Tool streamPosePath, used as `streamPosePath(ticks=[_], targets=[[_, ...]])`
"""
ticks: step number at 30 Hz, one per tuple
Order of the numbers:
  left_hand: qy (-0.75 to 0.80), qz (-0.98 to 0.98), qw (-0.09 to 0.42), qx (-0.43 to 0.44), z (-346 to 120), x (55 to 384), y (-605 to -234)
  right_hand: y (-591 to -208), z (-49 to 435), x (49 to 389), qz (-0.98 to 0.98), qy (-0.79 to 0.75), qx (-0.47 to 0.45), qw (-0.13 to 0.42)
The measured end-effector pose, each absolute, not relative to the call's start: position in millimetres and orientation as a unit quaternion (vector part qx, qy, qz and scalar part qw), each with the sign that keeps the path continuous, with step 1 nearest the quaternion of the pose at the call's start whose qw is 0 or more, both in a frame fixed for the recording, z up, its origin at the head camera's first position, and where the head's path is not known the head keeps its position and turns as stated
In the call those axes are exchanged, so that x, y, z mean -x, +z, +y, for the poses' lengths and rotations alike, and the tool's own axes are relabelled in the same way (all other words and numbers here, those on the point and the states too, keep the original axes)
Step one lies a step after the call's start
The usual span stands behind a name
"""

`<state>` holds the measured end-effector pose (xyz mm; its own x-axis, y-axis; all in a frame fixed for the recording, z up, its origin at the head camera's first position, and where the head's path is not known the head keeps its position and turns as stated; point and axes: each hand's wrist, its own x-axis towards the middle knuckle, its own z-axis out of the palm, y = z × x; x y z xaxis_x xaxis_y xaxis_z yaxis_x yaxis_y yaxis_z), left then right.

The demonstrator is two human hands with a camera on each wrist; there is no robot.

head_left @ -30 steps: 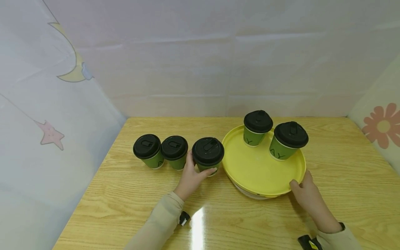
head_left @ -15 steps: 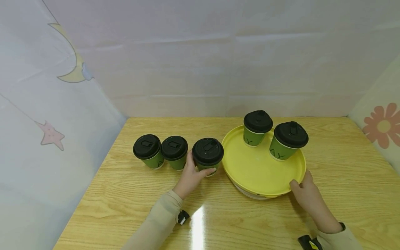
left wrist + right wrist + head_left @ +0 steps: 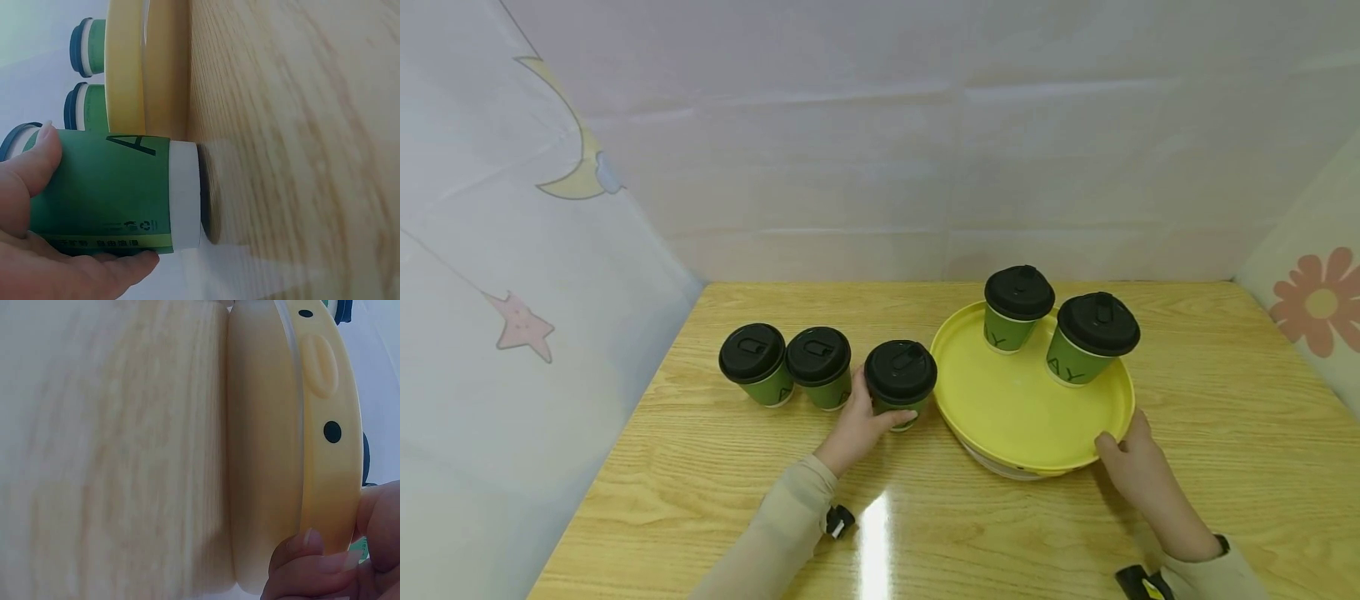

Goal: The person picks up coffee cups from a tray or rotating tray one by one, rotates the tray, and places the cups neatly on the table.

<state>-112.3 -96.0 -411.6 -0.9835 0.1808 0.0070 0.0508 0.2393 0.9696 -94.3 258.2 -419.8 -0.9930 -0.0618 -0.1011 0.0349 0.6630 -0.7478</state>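
Note:
My left hand [image 3: 854, 429] grips a green paper coffee cup [image 3: 900, 372] with a black lid, thumb and fingers round its sides. The left wrist view shows the green sleeve of this coffee cup [image 3: 106, 194] and its white base close to the tabletop; a dark shadow lies beneath. My right hand [image 3: 1138, 468] pinches the near right rim of a round yellow tray [image 3: 1015, 408]. Up close, the fingers [image 3: 306, 562] lie against the tray's side. Two more lidded cups, a back one [image 3: 1009, 327] and a right one [image 3: 1078, 358], stand on the tray.
Left of my left hand, two similar cups, an outer one [image 3: 760, 367] and an inner one [image 3: 822, 371], stand side by side on the wooden table [image 3: 700, 500]. The tray sits on a pale round base [image 3: 262, 456]. A white backdrop [image 3: 850, 167] rises behind the table.
The cup in my left hand has shifted slightly towards me, its lid now a little lower in the head view. My right hand and the tray have stayed put.

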Motion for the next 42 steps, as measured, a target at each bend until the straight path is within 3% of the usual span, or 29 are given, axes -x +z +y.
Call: streamPosePath(ticks=[17, 28, 37, 42], targets=[[0.587, 0.803, 0.034, -0.091, -94, 112, -416, -419, 260, 93, 0.904, -0.422, 0.006, 0.07], [0.608, 0.792, -0.013, 0.054, -62, 103, -406, -417, 261, 94, 0.905, -0.418, -0.008, 0.081], [0.632, 0.768, -0.051, 0.09, -57, 107, -406, -417, 260, 93, 0.903, -0.423, -0.007, 0.08], [0.627, 0.775, -0.043, 0.076, -61, 109, -407, -416, 260, 94, 0.905, -0.418, -0.01, 0.086]])
